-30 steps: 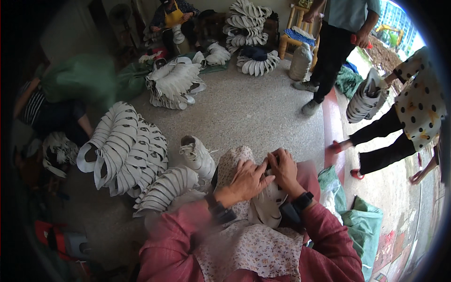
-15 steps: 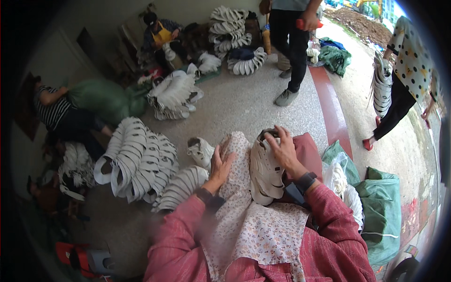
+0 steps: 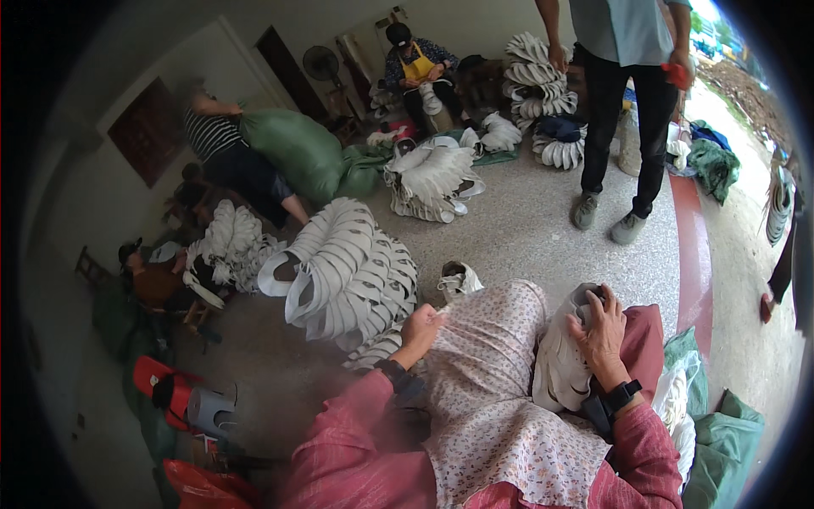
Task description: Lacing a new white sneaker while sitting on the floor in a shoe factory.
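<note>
Across my lap lies a floral apron (image 3: 483, 373). My left hand (image 3: 420, 333) is closed at its left edge, fingers pinching the cloth. On my right thigh rests a cream shoe upper (image 3: 561, 365), its opening turned away from me. My right hand (image 3: 600, 332) grips that upper near the dark opening, thumb on the near side and fingers over the far side. Beyond my left hand, another cream shoe upper (image 3: 459, 280) stands by my knee. A row of nested uppers (image 3: 373, 349) lies partly hidden behind my left wrist.
Large stacks of nested white uppers (image 3: 343, 271) stand to the left. A person in grey shoes (image 3: 627, 127) stands ahead. A person in a yellow apron (image 3: 417, 68) sits at the back. Another holds a green sack (image 3: 297, 153). Green bags (image 3: 725, 450) lie right; a red stool (image 3: 161, 386) is left.
The view has swung left. My left hand has gone from flat and spread beside the knee to pinching the apron's edge. My right hand stays on the upper. The standing person now faces me.
</note>
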Tool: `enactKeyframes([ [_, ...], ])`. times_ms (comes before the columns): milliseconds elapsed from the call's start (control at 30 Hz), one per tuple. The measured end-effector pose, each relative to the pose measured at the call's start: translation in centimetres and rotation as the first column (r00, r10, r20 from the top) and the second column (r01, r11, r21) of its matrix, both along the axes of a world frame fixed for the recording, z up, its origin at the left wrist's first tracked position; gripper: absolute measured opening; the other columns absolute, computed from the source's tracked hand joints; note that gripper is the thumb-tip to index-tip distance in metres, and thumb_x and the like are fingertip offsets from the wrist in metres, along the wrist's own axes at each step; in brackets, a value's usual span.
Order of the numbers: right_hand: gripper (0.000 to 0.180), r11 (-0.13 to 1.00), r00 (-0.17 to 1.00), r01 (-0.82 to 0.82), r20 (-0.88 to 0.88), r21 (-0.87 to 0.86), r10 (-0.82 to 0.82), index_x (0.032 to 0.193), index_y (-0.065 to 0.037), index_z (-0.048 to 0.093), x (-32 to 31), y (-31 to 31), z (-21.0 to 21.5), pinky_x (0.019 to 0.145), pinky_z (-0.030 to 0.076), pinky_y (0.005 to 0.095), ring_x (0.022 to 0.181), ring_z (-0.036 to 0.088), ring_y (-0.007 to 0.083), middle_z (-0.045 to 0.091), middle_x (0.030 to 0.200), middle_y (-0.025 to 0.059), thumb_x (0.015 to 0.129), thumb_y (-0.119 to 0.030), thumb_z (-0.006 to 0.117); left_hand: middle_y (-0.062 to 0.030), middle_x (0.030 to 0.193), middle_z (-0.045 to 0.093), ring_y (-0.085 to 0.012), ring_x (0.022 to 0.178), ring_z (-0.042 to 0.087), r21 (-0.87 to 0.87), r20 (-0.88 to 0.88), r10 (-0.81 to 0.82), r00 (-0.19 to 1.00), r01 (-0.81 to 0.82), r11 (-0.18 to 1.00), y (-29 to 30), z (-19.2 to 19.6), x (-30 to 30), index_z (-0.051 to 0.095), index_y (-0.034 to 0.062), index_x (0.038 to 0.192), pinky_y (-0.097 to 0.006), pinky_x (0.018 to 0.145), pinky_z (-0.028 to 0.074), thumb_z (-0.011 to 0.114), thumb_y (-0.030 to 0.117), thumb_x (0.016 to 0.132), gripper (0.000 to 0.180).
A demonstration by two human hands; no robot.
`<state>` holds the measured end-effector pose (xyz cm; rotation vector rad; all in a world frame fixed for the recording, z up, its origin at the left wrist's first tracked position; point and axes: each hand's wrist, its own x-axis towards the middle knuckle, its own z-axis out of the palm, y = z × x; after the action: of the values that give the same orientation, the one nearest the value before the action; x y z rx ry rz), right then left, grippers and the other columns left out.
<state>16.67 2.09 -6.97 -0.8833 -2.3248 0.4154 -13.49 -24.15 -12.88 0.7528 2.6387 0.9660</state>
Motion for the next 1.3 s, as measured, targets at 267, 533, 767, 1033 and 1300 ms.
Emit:
enactKeyframes([
  [267, 0.040, 0.865, 0.956, -0.194, -0.286, -0.464, 0.060, 0.119, -0.004, 0.064, 1.6, 4.6, 0.0, 0.100, 0.042, 0.0374, 0.118, 0.053, 0.0292, 0.055, 0.128, 0.0143, 0.091, -0.032, 0.066, -0.0162, 0.122, 0.056, -0.0316, 0.119, 0.051, 0.280, -0.264, -0.512, 0.817, 0.573, 0.770, 11.2, 7.9, 11.1, 0.057, 0.0024, 0.123, -0.041, 0.099, 0.043, 0.073, 0.025, 0.083, 0.049],
  [533, 0.036, 0.770, 0.857, -0.436, -0.476, -0.466, 0.197, 0.116, 0.002, 0.065, 0.2, 4.9, -1.1, 0.103, 0.040, 0.0341, 0.119, 0.052, 0.0284, 0.057, 0.122, 0.0184, 0.101, -0.028, 0.051, -0.0190, 0.143, 0.046, -0.0328, 0.136, 0.043, 0.168, -0.196, -0.856, 0.479, 0.876, 0.452, 17.9, 9.0, 13.7, 0.046, 0.0025, 0.139, -0.039, 0.111, 0.038, 0.078, 0.017, 0.075, 0.073],
  [767, 0.035, 0.953, 0.962, -0.110, -0.273, -0.282, 0.030, 0.108, -0.005, 0.069, -0.7, 3.6, -2.9, 0.100, 0.041, 0.0435, 0.120, 0.052, 0.0368, 0.056, 0.130, 0.0191, 0.097, -0.035, 0.054, -0.0144, 0.146, 0.045, -0.0254, 0.131, 0.049, 0.269, 0.116, -0.871, 0.476, 0.830, 0.489, 18.3, 7.8, 12.1, 0.046, 0.0039, 0.142, -0.037, 0.105, 0.047, 0.081, 0.010, 0.072, 0.078],
  [1033, 0.035, 0.946, 0.962, -0.010, -0.261, -0.324, -0.079, 0.100, -0.008, 0.072, -3.0, 3.6, -3.0, 0.093, 0.044, 0.0463, 0.113, 0.056, 0.0356, 0.061, 0.122, 0.0160, 0.095, -0.038, 0.055, -0.0166, 0.132, 0.054, -0.0257, 0.121, 0.054, -0.019, 0.025, -0.856, 0.516, 0.857, 0.516, 19.0, 11.1, 12.5, 0.047, 0.0020, 0.140, -0.036, 0.100, 0.046, 0.082, 0.038, 0.074, 0.083],
  [1300, 0.035, 0.979, 0.983, 0.088, -0.145, -0.182, -0.115, 0.108, -0.006, 0.063, -1.1, 1.6, -1.7, 0.092, 0.042, 0.0451, 0.112, 0.056, 0.0343, 0.061, 0.122, 0.0144, 0.098, -0.037, 0.052, -0.0291, 0.140, 0.040, -0.0487, 0.132, 0.033, -0.221, -0.283, -0.836, 0.471, 0.816, 0.534, 18.0, 7.6, 16.9, 0.033, -0.0091, 0.142, -0.053, 0.113, 0.028, 0.074, 0.053, 0.075, 0.100],
])
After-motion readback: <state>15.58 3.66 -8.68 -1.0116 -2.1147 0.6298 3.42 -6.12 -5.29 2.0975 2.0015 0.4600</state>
